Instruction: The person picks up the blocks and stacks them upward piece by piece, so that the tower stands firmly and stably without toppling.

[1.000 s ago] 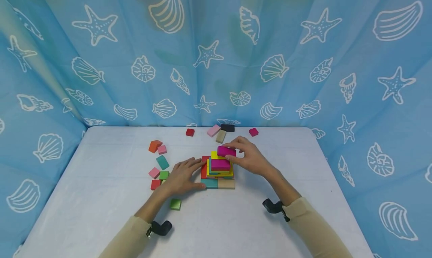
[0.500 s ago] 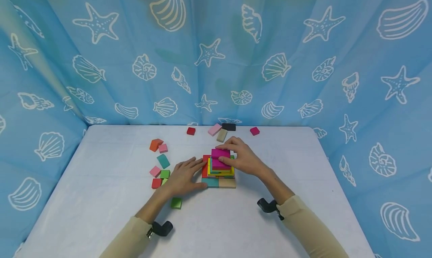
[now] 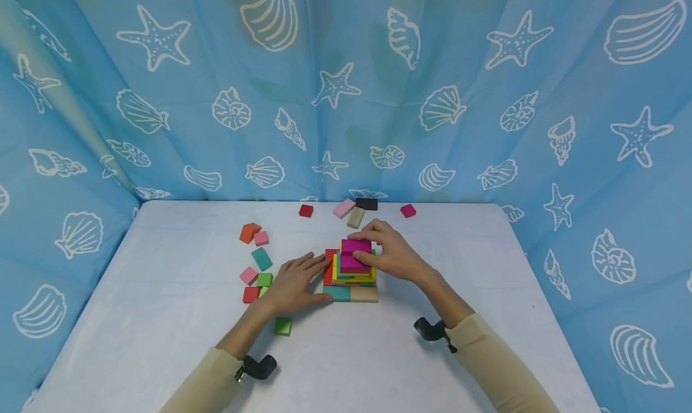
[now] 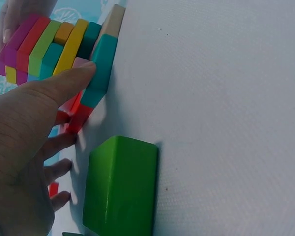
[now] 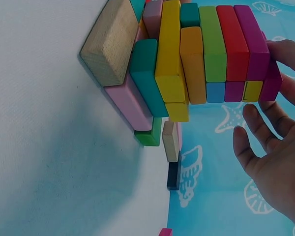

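A stepped stack of coloured wooden blocks stands mid-table, with a teal block and a tan block at its front base. On its top, a magenta block is pinched between the thumb and fingers of my right hand. Another magenta block lies just under it, in front. My left hand lies at the stack's left side with fingers extended. In the left wrist view its thumb touches the teal base block, and its other fingertips are beside a red block.
Several loose blocks lie left of the stack, among them an orange block, a teal block and a green block. Along the back edge are a red block, a black block and a magenta block. A shell-patterned curtain hangs behind.
My right hand has brought the magenta block left and slightly down onto the top of the stack, then shifted it very slightly right. My left hand has stayed against the base.
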### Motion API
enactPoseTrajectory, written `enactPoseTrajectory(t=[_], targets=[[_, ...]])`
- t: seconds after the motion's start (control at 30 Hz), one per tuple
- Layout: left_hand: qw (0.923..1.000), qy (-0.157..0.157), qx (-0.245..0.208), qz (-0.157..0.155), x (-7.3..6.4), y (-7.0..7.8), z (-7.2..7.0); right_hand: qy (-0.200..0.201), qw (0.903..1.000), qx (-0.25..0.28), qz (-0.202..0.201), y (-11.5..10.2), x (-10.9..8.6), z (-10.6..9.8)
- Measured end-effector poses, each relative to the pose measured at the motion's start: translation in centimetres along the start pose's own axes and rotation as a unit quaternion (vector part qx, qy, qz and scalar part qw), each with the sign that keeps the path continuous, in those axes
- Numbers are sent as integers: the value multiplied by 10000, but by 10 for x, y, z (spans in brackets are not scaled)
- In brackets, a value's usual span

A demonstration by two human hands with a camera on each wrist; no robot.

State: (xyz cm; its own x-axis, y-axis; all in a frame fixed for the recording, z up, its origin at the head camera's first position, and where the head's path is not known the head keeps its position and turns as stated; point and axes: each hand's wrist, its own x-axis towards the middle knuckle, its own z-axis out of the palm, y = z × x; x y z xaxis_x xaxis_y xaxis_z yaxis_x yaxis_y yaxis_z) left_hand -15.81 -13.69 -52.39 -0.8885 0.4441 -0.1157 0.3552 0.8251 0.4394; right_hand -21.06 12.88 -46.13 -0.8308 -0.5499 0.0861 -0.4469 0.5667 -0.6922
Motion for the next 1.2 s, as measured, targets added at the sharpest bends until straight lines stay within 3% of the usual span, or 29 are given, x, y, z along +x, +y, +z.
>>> enactPoseTrajectory(t=[1.2], targets=[[9999,92,-47,-62,0,0,4,-8,9996,295,22,1,3,-3]])
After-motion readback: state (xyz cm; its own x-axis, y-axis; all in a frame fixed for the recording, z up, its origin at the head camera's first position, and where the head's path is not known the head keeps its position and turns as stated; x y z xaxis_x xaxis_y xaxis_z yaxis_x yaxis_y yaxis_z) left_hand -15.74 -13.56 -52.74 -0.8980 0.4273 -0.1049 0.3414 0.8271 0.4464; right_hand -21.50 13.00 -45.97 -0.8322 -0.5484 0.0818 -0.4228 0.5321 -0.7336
